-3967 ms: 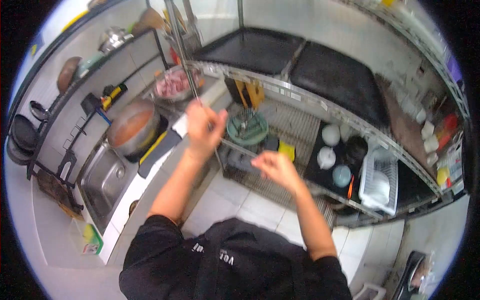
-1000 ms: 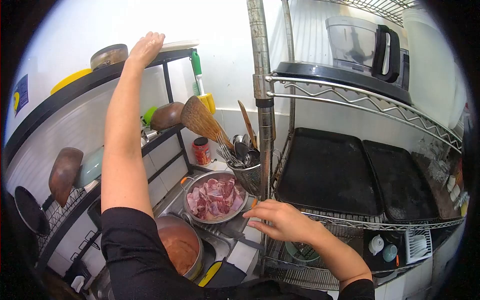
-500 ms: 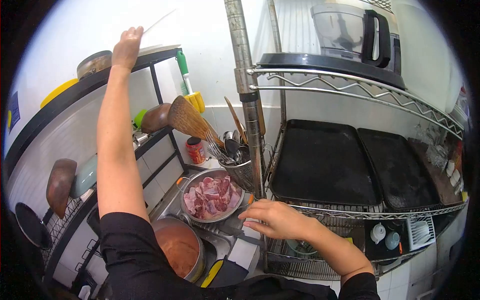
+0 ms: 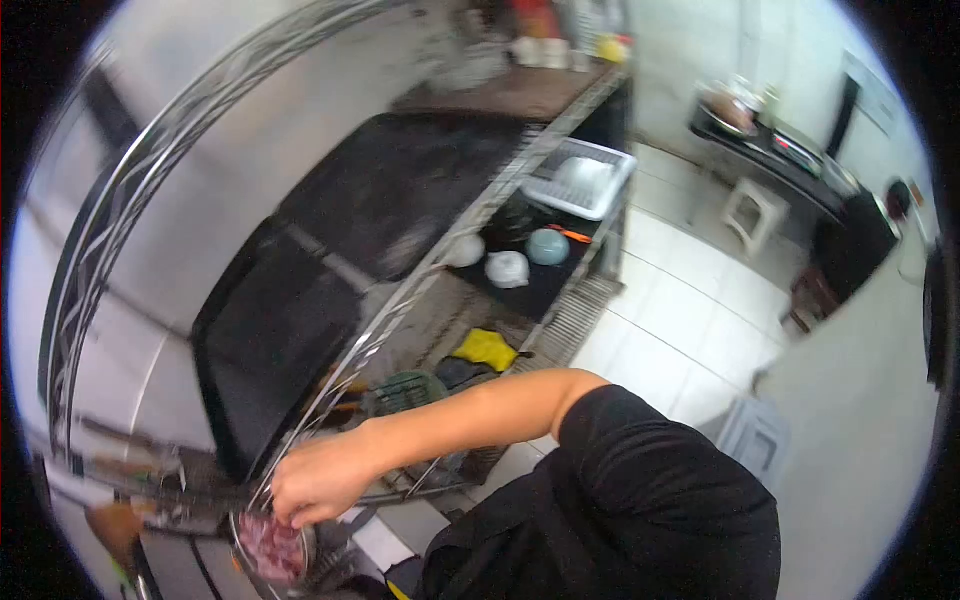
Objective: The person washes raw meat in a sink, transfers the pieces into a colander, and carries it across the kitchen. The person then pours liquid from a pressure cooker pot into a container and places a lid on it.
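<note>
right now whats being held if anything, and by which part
Cannot be told: nothing shows in the right hand, but blur obscures its fingertips. The left hand is unseen.

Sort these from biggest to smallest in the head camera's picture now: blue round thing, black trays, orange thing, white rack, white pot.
1. Black trays, easily biggest
2. White rack
3. Blue round thing and white pot, too alike to rank
4. Orange thing, thin and smallest

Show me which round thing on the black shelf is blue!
The right one, by the orange stick. The middle one and left one look white.
</note>
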